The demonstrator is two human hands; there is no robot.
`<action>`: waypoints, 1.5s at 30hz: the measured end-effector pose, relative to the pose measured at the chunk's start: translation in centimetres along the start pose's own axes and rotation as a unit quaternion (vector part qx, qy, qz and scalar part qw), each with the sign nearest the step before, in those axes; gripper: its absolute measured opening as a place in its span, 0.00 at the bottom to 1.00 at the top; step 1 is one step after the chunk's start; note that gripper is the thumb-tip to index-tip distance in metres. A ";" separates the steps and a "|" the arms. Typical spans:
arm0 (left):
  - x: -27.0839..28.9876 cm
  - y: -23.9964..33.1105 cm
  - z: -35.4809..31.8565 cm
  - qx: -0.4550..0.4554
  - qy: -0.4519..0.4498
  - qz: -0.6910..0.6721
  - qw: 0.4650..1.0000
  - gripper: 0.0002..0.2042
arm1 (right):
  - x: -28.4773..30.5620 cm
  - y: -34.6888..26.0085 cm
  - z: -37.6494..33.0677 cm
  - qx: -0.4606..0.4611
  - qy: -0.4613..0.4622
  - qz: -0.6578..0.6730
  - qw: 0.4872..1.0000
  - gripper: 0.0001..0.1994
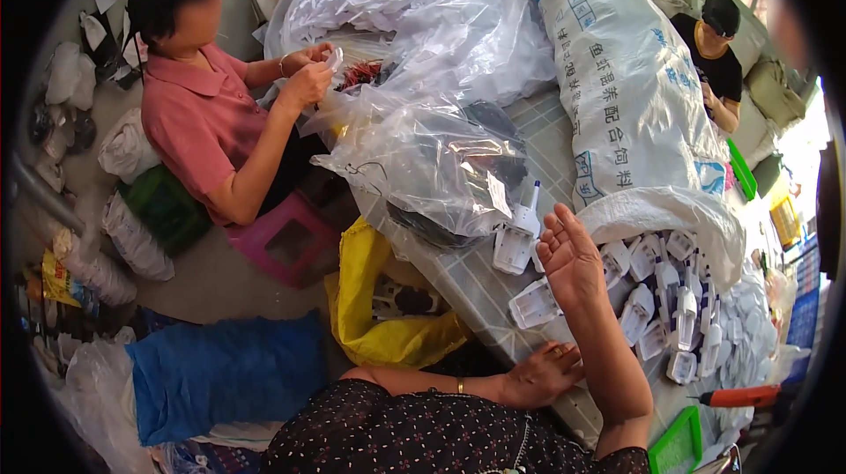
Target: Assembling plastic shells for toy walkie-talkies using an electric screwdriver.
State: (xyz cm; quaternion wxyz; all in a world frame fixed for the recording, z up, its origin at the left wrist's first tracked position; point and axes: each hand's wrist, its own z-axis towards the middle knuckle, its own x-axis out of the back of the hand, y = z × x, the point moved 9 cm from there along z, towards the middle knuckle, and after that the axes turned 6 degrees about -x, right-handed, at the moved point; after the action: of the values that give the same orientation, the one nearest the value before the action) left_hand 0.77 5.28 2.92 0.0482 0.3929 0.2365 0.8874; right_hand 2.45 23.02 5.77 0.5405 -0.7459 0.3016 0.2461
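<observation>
My right hand (pixel 571 262) is raised over the table with its palm showing and its fingers loosely bent up. I see nothing in it. Beside it on the tiled-pattern tabletop (pixel 480 298) lie a white plastic housing (pixel 534 303) and another white housing with a dark blue tip (pixel 518 240). My left hand (pixel 542 375), with a ring and a bracelet, lies on the near table edge with its fingers stretched out. To the right, several white housings (pixel 679 315) with dark blue tips spill from the mouth of a white woven sack (pixel 656 210).
An orange screwdriver (pixel 742 396) and green tray (pixel 677 441) are at lower right. A yellow sack (pixel 357 298) stands by the table. Clear plastic bags (pixel 423 148) cover its far side. One person (pixel 198 113) at left holds a small white piece; another (pixel 716 60) sits far right.
</observation>
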 end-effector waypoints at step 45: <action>-0.1 0.7 0.7 -0.004 -0.015 0.051 0.999 0.39 | 21.0 -2.4 -34.0 0.179 0.271 -0.121 0.938 0.15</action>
State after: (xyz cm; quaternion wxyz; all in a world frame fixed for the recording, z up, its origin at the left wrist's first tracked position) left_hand 1.43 4.89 3.63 0.0083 0.4175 0.2118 0.8836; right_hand 20.15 -12.77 2.84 0.5886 -0.7061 0.3831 -0.0911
